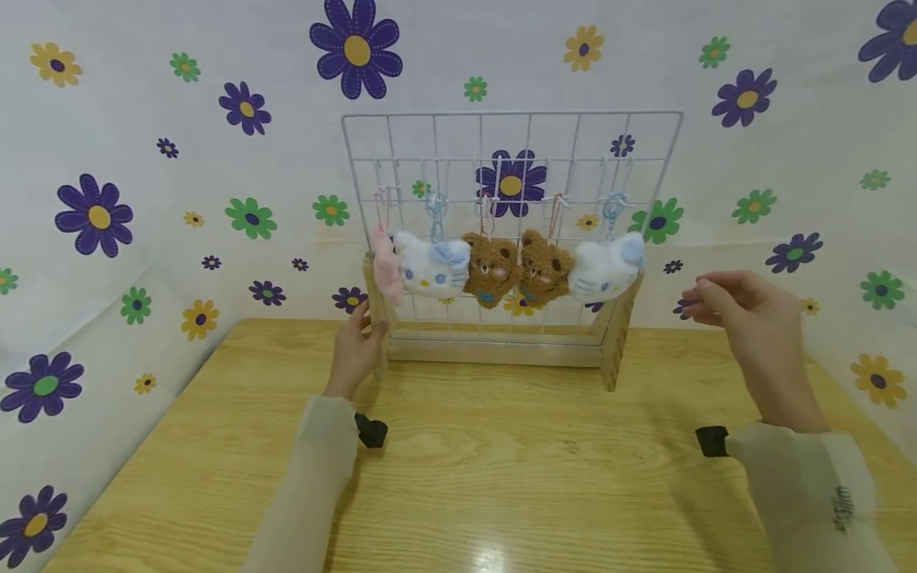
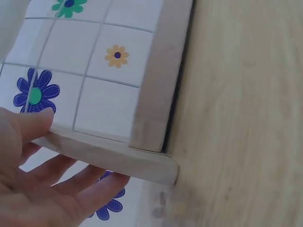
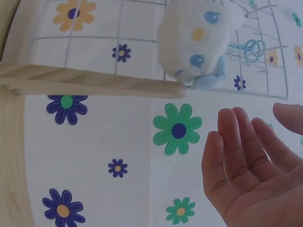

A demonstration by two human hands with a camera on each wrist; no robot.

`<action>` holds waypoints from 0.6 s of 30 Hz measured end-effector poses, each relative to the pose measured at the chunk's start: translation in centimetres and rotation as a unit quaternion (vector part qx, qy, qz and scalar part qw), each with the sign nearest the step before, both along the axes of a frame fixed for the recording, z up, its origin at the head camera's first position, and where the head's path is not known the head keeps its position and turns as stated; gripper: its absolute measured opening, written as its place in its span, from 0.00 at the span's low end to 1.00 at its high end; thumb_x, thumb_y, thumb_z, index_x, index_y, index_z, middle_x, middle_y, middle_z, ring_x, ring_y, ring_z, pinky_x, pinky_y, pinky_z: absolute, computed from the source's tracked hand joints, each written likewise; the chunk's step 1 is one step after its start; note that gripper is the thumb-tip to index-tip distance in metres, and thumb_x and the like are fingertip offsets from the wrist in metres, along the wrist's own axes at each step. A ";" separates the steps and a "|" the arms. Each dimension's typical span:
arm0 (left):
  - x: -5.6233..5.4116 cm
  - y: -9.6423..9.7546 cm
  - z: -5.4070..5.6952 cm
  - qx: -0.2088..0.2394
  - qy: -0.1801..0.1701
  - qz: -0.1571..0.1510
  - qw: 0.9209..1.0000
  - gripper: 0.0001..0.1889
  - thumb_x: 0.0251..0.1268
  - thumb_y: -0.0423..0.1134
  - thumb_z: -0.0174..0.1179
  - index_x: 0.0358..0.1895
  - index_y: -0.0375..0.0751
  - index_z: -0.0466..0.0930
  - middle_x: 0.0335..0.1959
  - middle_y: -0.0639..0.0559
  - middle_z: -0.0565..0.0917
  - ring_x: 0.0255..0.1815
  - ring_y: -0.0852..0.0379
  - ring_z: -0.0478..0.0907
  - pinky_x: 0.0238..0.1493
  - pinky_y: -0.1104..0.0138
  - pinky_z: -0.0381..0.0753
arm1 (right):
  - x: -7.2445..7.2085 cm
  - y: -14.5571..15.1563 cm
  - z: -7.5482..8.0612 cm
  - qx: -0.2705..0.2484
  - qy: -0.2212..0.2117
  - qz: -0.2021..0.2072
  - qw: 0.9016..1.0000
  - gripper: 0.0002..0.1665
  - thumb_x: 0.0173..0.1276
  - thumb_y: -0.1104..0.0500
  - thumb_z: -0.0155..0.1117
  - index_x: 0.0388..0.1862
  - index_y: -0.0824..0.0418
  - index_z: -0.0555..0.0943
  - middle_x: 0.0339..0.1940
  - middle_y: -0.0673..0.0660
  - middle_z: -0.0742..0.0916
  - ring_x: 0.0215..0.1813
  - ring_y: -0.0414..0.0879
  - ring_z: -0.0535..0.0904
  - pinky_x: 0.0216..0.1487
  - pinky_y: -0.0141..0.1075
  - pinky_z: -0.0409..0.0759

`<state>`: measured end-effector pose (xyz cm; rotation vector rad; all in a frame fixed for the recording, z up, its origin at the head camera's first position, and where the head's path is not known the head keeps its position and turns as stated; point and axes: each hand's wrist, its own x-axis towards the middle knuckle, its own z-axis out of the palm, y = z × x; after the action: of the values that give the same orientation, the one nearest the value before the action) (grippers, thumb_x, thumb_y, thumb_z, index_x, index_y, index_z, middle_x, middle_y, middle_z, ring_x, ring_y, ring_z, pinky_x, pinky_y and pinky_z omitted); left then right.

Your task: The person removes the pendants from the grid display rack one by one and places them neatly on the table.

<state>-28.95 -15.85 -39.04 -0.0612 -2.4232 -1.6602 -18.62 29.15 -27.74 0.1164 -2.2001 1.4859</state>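
A white wire grid display rack [image 1: 505, 114] with a wooden base stands on the table. My left hand [image 1: 356, 350] holds its left wooden upright [image 2: 109, 161], thumb on one side and fingers on the other. From the rack's hooks hang a pink plush [image 1: 388, 267] seen edge-on, a white cat plush keychain [image 1: 430, 267], two brown bear plush keychains [image 1: 490, 267] and another white cat plush keychain [image 1: 605, 267] at the right. Off to the right of the rack, my right hand [image 1: 762, 342] is raised with nothing between its relaxed fingers [image 3: 232, 151].
The wooden table [image 1: 458, 461] extends in front of the rack. A white cloth [image 1: 143, 103] printed with flowers covers the wall behind and at both sides. Each wrist wears a black device [image 1: 712, 442].
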 end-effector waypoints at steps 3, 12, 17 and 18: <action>0.1 0.1 -0.5 -0.035 0.029 0.007 0.999 0.28 0.80 0.34 0.52 0.77 0.34 0.59 0.67 0.25 0.72 0.60 0.29 0.77 0.55 0.42 0.82 | -0.5 -0.6 0.7 -0.003 0.004 -0.002 1.000 0.09 0.78 0.55 0.60 0.50 0.57 0.82 0.37 0.39 0.88 0.36 0.33 0.86 0.43 0.20 0.81; 0.4 0.3 -1.0 -0.070 0.082 0.018 0.994 0.22 0.79 0.29 0.51 0.72 0.31 0.66 0.61 0.25 0.77 0.60 0.29 0.78 0.57 0.40 0.79 | -2.2 -1.8 2.7 -0.034 -0.008 0.011 0.999 0.12 0.76 0.51 0.62 0.50 0.56 0.83 0.38 0.42 0.88 0.38 0.35 0.86 0.44 0.21 0.82; 0.2 0.2 -1.0 -0.083 0.090 0.015 0.992 0.22 0.78 0.29 0.53 0.72 0.31 0.67 0.61 0.25 0.77 0.58 0.30 0.79 0.55 0.42 0.81 | -3.0 -2.0 3.6 -0.084 0.005 0.049 0.995 0.09 0.75 0.55 0.65 0.47 0.59 0.84 0.37 0.46 0.89 0.36 0.38 0.86 0.43 0.22 0.83; 0.1 0.1 -1.1 -0.086 0.091 0.014 0.992 0.22 0.78 0.29 0.53 0.72 0.31 0.67 0.60 0.24 0.77 0.57 0.29 0.80 0.54 0.42 0.82 | -3.1 -2.0 3.7 -0.082 0.004 0.050 0.995 0.09 0.75 0.55 0.65 0.47 0.58 0.84 0.37 0.45 0.89 0.36 0.38 0.86 0.43 0.22 0.83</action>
<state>-28.83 -15.71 -40.10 -0.1952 -2.4088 -1.3658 -21.75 27.12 -24.01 0.1791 -2.0837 1.7108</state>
